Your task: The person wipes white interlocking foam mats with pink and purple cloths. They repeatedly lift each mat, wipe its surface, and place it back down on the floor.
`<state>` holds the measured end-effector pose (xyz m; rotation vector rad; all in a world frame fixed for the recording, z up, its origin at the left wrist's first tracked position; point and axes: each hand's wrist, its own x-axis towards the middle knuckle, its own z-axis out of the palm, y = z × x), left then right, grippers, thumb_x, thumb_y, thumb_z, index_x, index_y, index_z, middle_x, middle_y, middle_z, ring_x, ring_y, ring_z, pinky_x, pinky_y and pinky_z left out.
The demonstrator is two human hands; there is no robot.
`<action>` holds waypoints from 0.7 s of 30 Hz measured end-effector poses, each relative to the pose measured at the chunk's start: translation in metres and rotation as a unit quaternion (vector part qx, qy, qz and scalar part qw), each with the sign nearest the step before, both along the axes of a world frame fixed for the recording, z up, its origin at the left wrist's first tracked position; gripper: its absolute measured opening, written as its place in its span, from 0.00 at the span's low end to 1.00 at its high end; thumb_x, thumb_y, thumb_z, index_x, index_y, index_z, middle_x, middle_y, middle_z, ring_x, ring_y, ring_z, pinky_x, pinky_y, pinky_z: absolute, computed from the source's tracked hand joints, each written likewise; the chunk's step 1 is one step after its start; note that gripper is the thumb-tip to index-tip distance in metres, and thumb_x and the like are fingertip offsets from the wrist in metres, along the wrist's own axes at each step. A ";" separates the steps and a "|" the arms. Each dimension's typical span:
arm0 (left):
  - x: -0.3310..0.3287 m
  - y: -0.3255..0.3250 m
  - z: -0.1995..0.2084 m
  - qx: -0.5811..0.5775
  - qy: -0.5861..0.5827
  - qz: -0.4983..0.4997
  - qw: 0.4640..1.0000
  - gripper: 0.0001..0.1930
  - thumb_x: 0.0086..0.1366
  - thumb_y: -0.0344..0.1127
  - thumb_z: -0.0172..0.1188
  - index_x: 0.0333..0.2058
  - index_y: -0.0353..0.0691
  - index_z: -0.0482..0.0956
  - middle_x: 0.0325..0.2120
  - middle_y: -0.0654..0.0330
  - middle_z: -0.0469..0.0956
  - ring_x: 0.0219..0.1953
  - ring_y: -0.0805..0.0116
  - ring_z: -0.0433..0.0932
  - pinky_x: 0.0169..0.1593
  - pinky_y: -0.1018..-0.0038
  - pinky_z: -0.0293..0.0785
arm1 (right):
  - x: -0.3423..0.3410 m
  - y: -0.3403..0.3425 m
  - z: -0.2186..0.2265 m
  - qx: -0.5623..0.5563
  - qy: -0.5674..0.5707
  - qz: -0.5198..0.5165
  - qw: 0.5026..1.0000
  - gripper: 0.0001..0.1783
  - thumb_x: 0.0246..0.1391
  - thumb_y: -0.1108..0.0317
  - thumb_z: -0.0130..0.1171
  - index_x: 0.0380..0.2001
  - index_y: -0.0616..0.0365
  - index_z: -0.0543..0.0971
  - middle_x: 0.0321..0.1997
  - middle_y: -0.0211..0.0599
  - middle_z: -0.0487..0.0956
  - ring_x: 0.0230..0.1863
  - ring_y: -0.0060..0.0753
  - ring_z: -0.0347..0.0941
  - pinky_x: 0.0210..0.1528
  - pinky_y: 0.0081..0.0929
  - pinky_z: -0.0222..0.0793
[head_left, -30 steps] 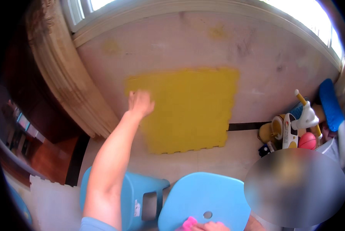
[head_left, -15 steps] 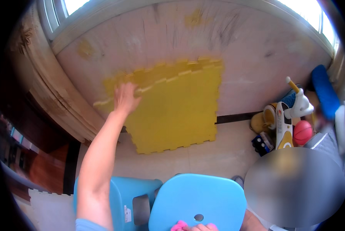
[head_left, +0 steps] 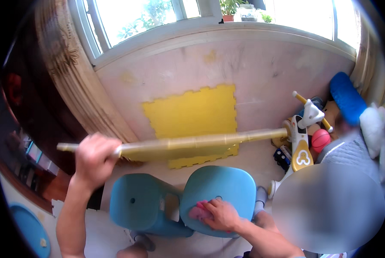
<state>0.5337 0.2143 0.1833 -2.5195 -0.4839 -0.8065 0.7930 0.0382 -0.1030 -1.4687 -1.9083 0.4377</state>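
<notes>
My left hand (head_left: 97, 157) is closed around the left part of a yellow foam mat (head_left: 192, 144). Raised off the floor and slightly blurred, this mat is seen nearly edge-on, as a long band reaching right. Behind it another yellow foam mat (head_left: 192, 109) with toothed edges leans on the wall, its lower part partly hidden by the held one. My right hand (head_left: 222, 214) presses a crumpled pink cloth (head_left: 199, 210) onto the seat of a light blue stool (head_left: 222, 182). A second blue stool (head_left: 132, 185) stands to its left.
A white and yellow ride-on toy (head_left: 303, 150), a pink ball (head_left: 321, 138) and a dark toy car (head_left: 282, 158) are at the right, near the held mat's far end. A beige curtain (head_left: 72, 73) hangs at the left. A blue round lid-like thing (head_left: 29, 228) lies lower left.
My left hand has lifted the front mat from the wall toward me, turning it edge-on. My right hand and the pink cloth have come further onto the stool. The view has tilted up.
</notes>
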 end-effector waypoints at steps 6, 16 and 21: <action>-0.102 -0.234 -0.074 -0.081 0.054 0.133 0.986 0.12 0.67 0.32 0.60 0.45 0.36 0.85 0.40 0.52 0.85 0.41 0.51 0.83 0.45 0.59 0.78 | -0.063 -0.097 -0.049 0.195 -0.188 0.145 0.952 0.23 0.60 0.58 0.60 0.55 0.59 0.78 0.48 0.42 0.81 0.48 0.40 0.79 0.51 0.42 0.75; -0.125 -0.323 -0.264 -0.418 -0.165 0.213 0.868 0.23 0.64 0.43 0.71 0.52 0.34 0.83 0.55 0.51 0.81 0.55 0.53 0.78 0.60 0.56 0.73 | -0.075 -0.204 0.056 -0.360 0.274 0.231 0.861 0.30 0.68 0.56 0.58 0.68 0.58 0.71 0.58 0.41 0.80 0.59 0.33 0.76 0.64 0.35 0.71; -0.072 -0.334 -0.302 -0.792 -0.400 -0.041 0.459 0.37 0.75 0.53 0.58 0.72 0.36 0.59 0.60 0.53 0.75 0.60 0.60 0.76 0.62 0.59 0.76 | -0.078 -0.159 0.065 -0.363 0.486 0.065 0.792 0.26 0.76 0.53 0.45 0.65 0.61 0.71 0.54 0.35 0.80 0.54 0.25 0.74 0.58 0.27 0.71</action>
